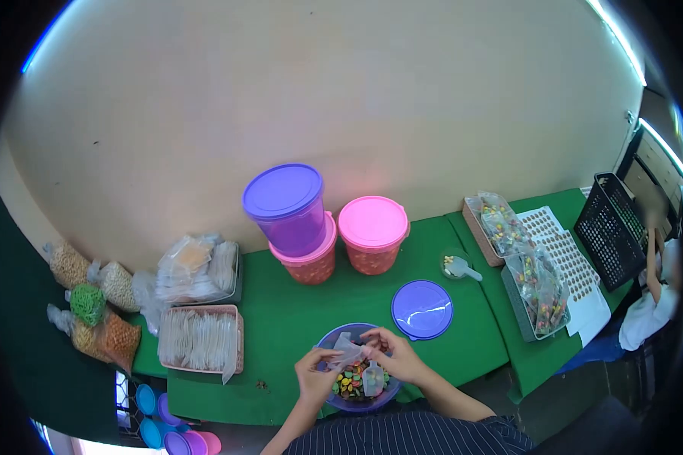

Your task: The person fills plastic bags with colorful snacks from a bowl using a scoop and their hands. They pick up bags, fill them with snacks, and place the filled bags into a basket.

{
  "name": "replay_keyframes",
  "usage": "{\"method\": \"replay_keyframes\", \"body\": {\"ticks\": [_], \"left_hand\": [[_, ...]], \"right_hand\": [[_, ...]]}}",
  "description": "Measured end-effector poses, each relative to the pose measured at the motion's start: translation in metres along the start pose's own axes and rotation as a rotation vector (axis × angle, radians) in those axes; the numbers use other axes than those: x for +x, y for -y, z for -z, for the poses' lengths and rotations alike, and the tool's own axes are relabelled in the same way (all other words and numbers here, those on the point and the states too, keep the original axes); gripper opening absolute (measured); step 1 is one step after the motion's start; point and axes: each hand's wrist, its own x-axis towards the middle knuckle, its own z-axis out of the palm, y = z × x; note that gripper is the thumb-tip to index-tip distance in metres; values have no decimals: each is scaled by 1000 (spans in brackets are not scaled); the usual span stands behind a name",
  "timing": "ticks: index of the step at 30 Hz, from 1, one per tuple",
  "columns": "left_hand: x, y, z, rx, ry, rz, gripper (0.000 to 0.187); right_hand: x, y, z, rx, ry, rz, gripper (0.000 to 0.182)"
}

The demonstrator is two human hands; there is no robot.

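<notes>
Over a round purple plastic tub point(357, 408) at the near edge of the green-covered table point(273, 387), a person works with two bare hands on a small clear plastic bag point(347, 349). The left hand point(313, 371) has the bag at one side, with thumb and fingers almost closed in a pinch. The right hand point(395, 356) is at the other side, its fingers curled and its grip nearly closed on the film as well. The step in hand looks to be the handling of the bag's edges; whether its mouth is open, I cannot tell.

Below the fingers, the tub holds many small pieces point(349, 381) in green, yellow, red and brown, and a translucent plastic scoop point(372, 379) lies upon them. In my judgement, any use of this scoop calls for one hand to let go of the film while the other keeps the bag steady. Such thin film could slip or fold together.

Beyond the tub, toward the right, a flat purple lid point(423, 309) rests on the cloth. At the left stands a pink basket point(240, 341) with flat clear packets point(197, 337) in a tight row. Farther back, near the wall, is a pink-lidded bucket point(373, 235), beside two other buckets, one stacked on the other.
</notes>
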Motion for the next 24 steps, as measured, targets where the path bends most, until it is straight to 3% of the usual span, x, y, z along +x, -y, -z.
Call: {"method": "replay_keyframes", "body": {"ticks": [5,8,10,11,13,14,16,17,19,24], "left_hand": [[-3,-13,-11,65,8,3,20],[-8,3,-11,1,-56,-53,33],[-11,8,-14,-89,-112,-95,59],[-14,14,-17,-89,-117,-93,59],[-17,14,-21,-64,-51,-201,83],[-18,13,-23,-64,-57,-198,83],[-1,-20,-22,333,-61,-536,87],[3,-19,-23,331,-68,-529,87],[5,-13,-21,443,231,-447,82],[1,-15,-20,458,283,-385,79]], "right_hand": [[-2,1,-4,-46,58,44,32],[-4,2,-6,-63,113,82,33],[-7,14,-10,281,121,-45,30],[-6,11,-9,279,126,-47,30],[-5,0,-5,375,120,1,32],[-5,-6,0,372,125,-3,32],[-4,-14,11,209,175,82,36],[-4,-11,13,204,181,76,36],[-5,8,11,-82,172,140,36],[-17,24,-2,-148,109,33,38]]}}
